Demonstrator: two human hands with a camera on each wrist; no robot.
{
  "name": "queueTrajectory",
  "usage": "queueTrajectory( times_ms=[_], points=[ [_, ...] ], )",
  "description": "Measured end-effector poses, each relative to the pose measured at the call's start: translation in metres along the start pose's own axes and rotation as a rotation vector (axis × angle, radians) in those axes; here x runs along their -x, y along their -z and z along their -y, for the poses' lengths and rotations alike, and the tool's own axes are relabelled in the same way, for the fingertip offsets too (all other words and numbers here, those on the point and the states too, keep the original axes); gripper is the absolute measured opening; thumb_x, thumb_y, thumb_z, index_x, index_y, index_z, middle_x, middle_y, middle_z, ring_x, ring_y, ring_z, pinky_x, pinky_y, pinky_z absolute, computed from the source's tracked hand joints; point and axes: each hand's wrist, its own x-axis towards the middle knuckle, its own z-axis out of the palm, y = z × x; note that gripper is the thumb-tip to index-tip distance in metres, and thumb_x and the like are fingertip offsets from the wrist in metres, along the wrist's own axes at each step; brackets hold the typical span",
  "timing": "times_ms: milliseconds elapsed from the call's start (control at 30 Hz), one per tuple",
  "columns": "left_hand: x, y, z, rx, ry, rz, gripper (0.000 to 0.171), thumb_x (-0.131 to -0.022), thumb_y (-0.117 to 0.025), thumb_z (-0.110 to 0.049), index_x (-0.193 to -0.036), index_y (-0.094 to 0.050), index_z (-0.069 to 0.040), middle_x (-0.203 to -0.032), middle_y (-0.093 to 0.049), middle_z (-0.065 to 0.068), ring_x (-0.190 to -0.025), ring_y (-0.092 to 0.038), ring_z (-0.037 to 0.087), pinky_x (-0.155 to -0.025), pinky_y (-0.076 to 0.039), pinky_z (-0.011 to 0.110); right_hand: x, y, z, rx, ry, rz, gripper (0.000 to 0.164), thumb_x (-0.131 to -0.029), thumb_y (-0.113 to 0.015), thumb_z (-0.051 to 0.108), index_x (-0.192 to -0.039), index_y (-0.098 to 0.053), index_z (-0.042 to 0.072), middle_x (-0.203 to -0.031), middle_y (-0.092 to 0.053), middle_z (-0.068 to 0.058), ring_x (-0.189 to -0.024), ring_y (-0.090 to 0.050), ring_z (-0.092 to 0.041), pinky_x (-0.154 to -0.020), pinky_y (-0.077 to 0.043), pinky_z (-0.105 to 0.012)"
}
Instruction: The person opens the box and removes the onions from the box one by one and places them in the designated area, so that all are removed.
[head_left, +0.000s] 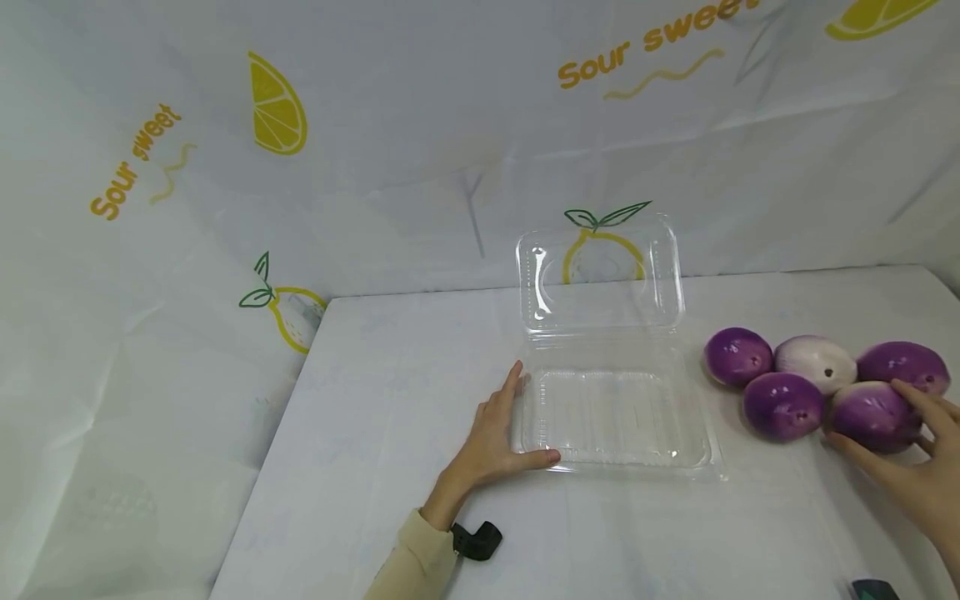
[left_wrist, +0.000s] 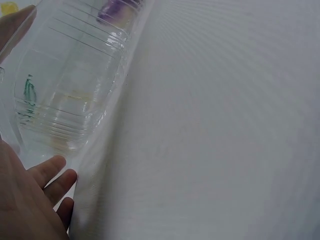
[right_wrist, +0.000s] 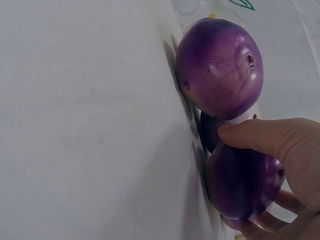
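Note:
A clear plastic clamshell box [head_left: 615, 417] lies on the table, its lid [head_left: 600, 283] tipped back. My left hand [head_left: 491, 442] rests at the box's left side, fingers spread along that edge and thumb on the front rim; in the left wrist view the fingertips [left_wrist: 62, 180] are by the ribbed wall. My right hand [head_left: 915, 467] grips the front-right purple oval fruit [head_left: 873, 417], thumb on one side and fingers on the other. In the right wrist view, the thumb lies across this glossy fruit [right_wrist: 245, 180], with several fingers curled beneath it.
Close around the gripped fruit are another purple fruit [head_left: 783, 407], a pale whitish one [head_left: 816, 363], one at the back left [head_left: 737, 357] and one at the back right [head_left: 903, 365]. Behind the white table [head_left: 405, 350] hangs a lemon-print cloth [head_left: 420, 167].

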Motion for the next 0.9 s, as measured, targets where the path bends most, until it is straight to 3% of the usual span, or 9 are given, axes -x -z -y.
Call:
queueTrajectory(
  times_ms=[133,200,367,433,567,700,800,867,900],
  points=[
    [0.002,0.002,-0.003,-0.008,-0.007,0.001,0.125,-0.072,-0.083,-0.047,-0.166,-0.006,-0.018,-0.164,-0.039,0.009,-0.148,-0.041,0.029,-0.119,-0.030,0.059,0.000,-0.001,-0.001,-0.005,0.002,-0.006,0.082,-0.081,-0.080,0.004,-0.155,-0.043,0.011,-0.159,-0.035,0.001,-0.139,-0.027,0.009,-0.117,-0.025,-0.013],
    [0.003,0.002,-0.003,-0.023,-0.017,-0.002,0.125,-0.072,-0.083,-0.047,-0.166,-0.006,-0.017,-0.164,-0.040,0.009,-0.148,-0.041,0.028,-0.119,-0.030,0.058,0.000,-0.001,-0.001,-0.001,0.001,-0.003,0.082,-0.082,-0.080,0.005,-0.155,-0.043,0.011,-0.160,-0.034,-0.001,-0.140,-0.026,0.008,-0.118,-0.025,-0.013],
    [0.006,0.003,-0.004,-0.040,-0.007,0.002,0.126,-0.072,-0.082,-0.050,-0.166,-0.003,-0.020,-0.165,-0.038,0.008,-0.150,-0.039,0.028,-0.120,-0.029,0.058,-0.001,-0.001,0.000,-0.019,0.000,-0.008,0.083,-0.080,-0.080,0.003,-0.155,-0.044,0.012,-0.155,-0.034,0.013,-0.140,-0.028,0.008,-0.118,-0.026,-0.014],
    [0.007,0.004,-0.005,-0.034,0.002,0.009,0.127,-0.072,-0.081,-0.050,-0.166,-0.002,-0.022,-0.166,-0.036,0.008,-0.150,-0.038,0.029,-0.121,-0.028,0.059,-0.002,-0.001,0.000,-0.024,-0.001,-0.007,0.084,-0.079,-0.081,0.002,-0.155,-0.044,0.012,-0.156,-0.035,0.011,-0.140,-0.029,0.007,-0.117,-0.026,-0.014],
    [0.011,0.006,-0.007,-0.028,0.003,0.028,0.125,-0.074,-0.079,-0.051,-0.166,0.000,-0.020,-0.168,-0.031,0.010,-0.151,-0.036,0.032,-0.120,-0.026,0.062,-0.001,0.000,0.001,-0.005,-0.006,0.004,0.085,-0.081,-0.080,0.005,-0.156,-0.042,0.010,-0.163,-0.034,-0.011,-0.142,-0.026,0.006,-0.120,-0.023,-0.017],
    [0.015,0.010,-0.009,-0.048,0.007,0.051,0.123,-0.077,-0.075,-0.052,-0.166,0.002,-0.018,-0.171,-0.025,0.011,-0.152,-0.033,0.035,-0.118,-0.026,0.063,-0.001,0.001,0.003,0.005,-0.018,-0.001,0.083,-0.082,-0.080,0.007,-0.156,-0.042,0.010,-0.163,-0.034,-0.012,-0.142,-0.025,0.007,-0.123,-0.022,-0.019],
    [0.018,0.015,-0.010,-0.094,0.022,0.049,0.120,-0.079,-0.072,-0.056,-0.166,0.001,-0.018,-0.172,-0.023,0.010,-0.153,-0.032,0.035,-0.116,-0.027,0.062,-0.001,0.002,0.006,0.012,0.010,-0.009,0.083,-0.080,-0.082,0.008,-0.154,-0.044,0.010,-0.161,-0.037,-0.014,-0.140,-0.024,0.010,-0.120,-0.021,-0.013],
    [0.020,0.019,-0.011,-0.132,0.038,0.032,0.116,-0.082,-0.070,-0.059,-0.166,-0.001,-0.020,-0.172,-0.023,0.008,-0.152,-0.032,0.035,-0.115,-0.028,0.062,-0.001,0.004,0.008,0.024,0.064,-0.025,0.082,-0.079,-0.084,0.012,-0.152,-0.047,0.008,-0.160,-0.040,-0.022,-0.137,-0.025,0.014,-0.116,-0.020,-0.006],
    [0.021,0.021,-0.012,-0.154,0.039,0.017,0.112,-0.083,-0.069,-0.059,-0.166,-0.004,-0.020,-0.171,-0.025,0.007,-0.152,-0.033,0.035,-0.115,-0.029,0.062,-0.001,0.005,0.009,0.041,0.081,-0.029,0.083,-0.079,-0.085,0.016,-0.152,-0.047,0.008,-0.159,-0.040,-0.024,-0.140,-0.028,0.009,-0.115,-0.018,-0.005]
  ],
)
